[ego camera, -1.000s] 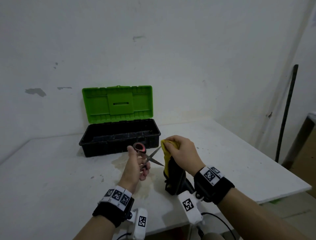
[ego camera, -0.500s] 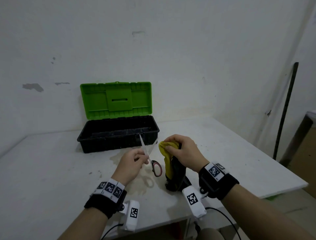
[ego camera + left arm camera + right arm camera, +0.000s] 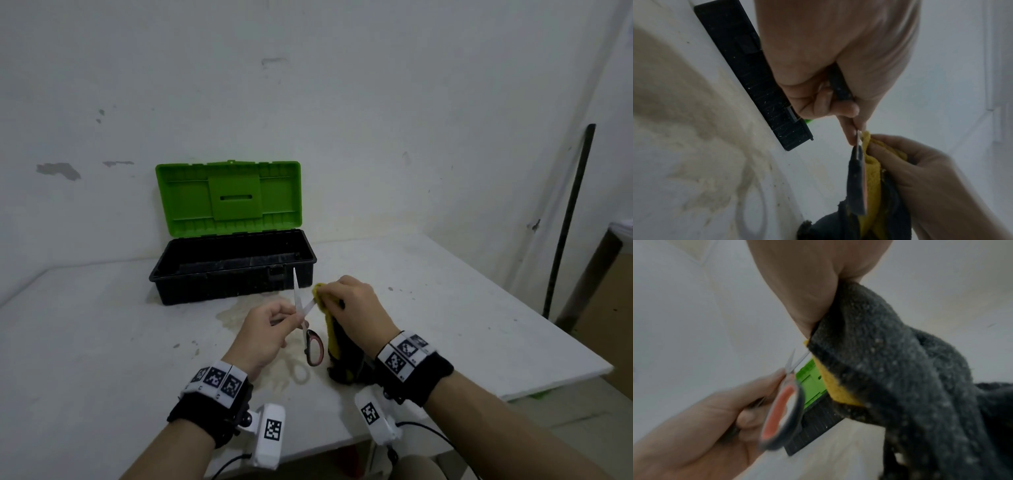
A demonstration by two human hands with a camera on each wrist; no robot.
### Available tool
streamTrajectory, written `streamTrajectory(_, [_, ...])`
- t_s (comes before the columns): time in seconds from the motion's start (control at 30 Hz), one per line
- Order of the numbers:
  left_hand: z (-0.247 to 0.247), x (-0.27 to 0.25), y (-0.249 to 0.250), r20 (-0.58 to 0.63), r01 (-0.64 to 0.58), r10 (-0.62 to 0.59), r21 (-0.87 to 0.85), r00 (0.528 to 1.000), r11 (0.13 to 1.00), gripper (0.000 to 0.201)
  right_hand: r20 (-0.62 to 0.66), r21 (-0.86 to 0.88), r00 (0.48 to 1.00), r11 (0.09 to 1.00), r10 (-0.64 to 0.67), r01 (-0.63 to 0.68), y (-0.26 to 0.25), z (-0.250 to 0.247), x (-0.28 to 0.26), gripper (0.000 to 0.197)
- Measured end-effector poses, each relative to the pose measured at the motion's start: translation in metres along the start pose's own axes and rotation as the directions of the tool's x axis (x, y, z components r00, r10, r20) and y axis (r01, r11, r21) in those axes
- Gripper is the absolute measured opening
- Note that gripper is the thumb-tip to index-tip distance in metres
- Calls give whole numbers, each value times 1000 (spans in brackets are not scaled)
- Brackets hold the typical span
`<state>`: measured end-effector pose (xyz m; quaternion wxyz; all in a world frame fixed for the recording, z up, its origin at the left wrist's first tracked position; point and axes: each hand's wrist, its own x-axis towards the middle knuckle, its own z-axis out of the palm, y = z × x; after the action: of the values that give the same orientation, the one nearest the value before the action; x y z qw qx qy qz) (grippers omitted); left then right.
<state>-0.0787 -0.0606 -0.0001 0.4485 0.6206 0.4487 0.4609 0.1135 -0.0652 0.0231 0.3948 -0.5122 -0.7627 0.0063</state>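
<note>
My left hand grips a pair of scissors near the pivot. The blades point up and stand spread, and the red-and-black handle loop hangs down. My right hand holds a yellow and dark grey cloth bunched against the tip of the right blade. The rest of the cloth hangs to the white table. In the left wrist view the cloth touches the scissors. The right wrist view shows the cloth under my palm and the blurred scissors.
An open toolbox with a black tub and raised green lid stands behind my hands, against the wall. A yellowish stain marks the table. A dark pole leans on the right wall beside a brown box.
The scissors have turned over in my left hand: the handle was up a second ago and now hangs down with the blades up. My right hand has brought the cloth to the blade.
</note>
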Motion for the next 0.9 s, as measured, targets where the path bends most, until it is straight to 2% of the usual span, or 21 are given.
streamTrajectory(0.1, [0, -1, 1, -9, 5, -6, -4, 1000, 1000, 3, -83, -28, 990, 993, 116, -119, 9, -14, 9, 15])
streamTrajectory(0.17, [1, 0, 1, -34, 13, -13, -12, 999, 1000, 2, -126, 2, 988, 996, 89, -90, 4, -16, 7, 12])
streamTrajectory(0.27, [4, 2, 1, -23, 12, -12, -11, 1000, 1000, 3, 21, 52, 999, 998, -36, 34, -13, -7, -6, 14])
streamTrajectory(0.33, [6, 3, 2, -3, 2, -2, 0, 1000, 1000, 4, 108, 41, 992, 997, -67, 63, -17, 0, -12, 16])
streamTrajectory(0.4, [7, 2, 3, 0, -14, 14, 10, 1000, 1000, 4, 82, 13, 997, 1000, -13, 12, -11, -1, -7, 15])
streamTrajectory(0.53, [5, 0, 2, 5, -34, 33, 43, 999, 999, 8, 21, -82, 984, 981, 176, -174, -1, -19, 14, 20])
streamTrajectory(0.6, [3, 1, 1, 17, -51, 50, 89, 999, 995, 8, 17, -67, 985, 983, 173, -172, -8, -24, 17, 17])
streamTrajectory(0.67, [3, 2, 0, 34, -67, 63, 137, 997, 988, 5, 126, -47, 985, 992, 119, -114, -19, -21, 14, 18])
streamTrajectory(0.77, [4, 2, 0, 47, -94, 87, 198, 995, 976, 4, 282, -98, 953, 992, 106, -82, -26, -12, 6, 18])
streamTrajectory(0.83, [3, 1, 0, 54, -113, 103, 225, 993, 968, 5, 262, -98, 956, 989, 136, -113, -20, -11, 9, 17])
streamTrajectory(0.9, [2, 1, -1, 41, -105, 99, 206, 994, 973, 7, 178, -90, 966, 980, 190, -176, -10, -14, 15, 21])
